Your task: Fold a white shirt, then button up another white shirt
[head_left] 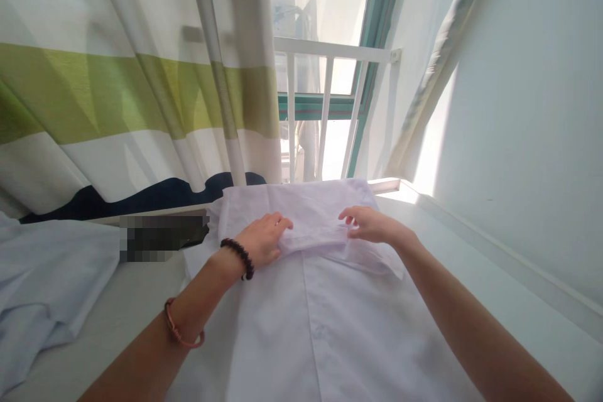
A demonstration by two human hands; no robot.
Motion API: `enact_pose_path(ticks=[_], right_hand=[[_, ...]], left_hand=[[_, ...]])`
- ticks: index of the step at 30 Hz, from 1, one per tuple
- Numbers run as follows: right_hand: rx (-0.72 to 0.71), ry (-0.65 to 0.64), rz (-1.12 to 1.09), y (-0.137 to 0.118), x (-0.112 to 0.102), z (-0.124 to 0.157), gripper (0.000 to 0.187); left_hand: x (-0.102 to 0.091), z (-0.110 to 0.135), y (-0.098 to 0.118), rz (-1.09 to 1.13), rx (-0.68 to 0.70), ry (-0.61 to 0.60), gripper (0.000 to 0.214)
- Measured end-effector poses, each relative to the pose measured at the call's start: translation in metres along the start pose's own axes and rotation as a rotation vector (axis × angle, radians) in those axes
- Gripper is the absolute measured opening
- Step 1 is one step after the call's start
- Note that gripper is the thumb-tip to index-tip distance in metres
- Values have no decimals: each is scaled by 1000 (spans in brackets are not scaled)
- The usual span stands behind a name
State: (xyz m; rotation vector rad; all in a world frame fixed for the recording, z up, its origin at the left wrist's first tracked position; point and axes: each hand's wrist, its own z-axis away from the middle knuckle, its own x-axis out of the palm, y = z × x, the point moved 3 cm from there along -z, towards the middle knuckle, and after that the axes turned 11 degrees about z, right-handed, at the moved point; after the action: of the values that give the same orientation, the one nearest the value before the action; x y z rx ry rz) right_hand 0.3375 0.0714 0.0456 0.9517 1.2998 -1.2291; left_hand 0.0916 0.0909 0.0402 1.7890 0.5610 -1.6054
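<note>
A white button-up shirt (325,320) lies flat on a white surface, its collar end toward the window. My left hand (264,240) rests on the left side of the collar area, fingers curled over a fold of cloth. My right hand (370,224) pinches the same folded strip at its right end. A dark bead bracelet (239,256) circles my left wrist, and a thin reddish cord band (176,326) sits further up the forearm.
A pale blue garment (42,289) is heaped at the left. A striped curtain (132,88) hangs behind, beside a window with white bars (325,113). A white wall (532,119) and ledge run along the right. A blurred dark object (160,237) lies behind the shirt.
</note>
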Motion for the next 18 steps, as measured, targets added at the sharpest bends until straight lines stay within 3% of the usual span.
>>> enact_pose_path(ticks=[3, 7, 13, 18], right_hand=[[-33, -97, -38, -18, 8, -6, 41], [-32, -95, -37, -16, 18, -7, 36], [-109, -11, -63, -4, 8, -1, 18], [-133, -77, -102, -4, 5, 3, 17]], left_hand=[[14, -6, 8, 15, 106, 18, 40], [27, -4, 5, 21, 140, 53, 32], [10, 0, 0, 66, 188, 112, 27], [7, 4, -4, 54, 215, 156, 27]])
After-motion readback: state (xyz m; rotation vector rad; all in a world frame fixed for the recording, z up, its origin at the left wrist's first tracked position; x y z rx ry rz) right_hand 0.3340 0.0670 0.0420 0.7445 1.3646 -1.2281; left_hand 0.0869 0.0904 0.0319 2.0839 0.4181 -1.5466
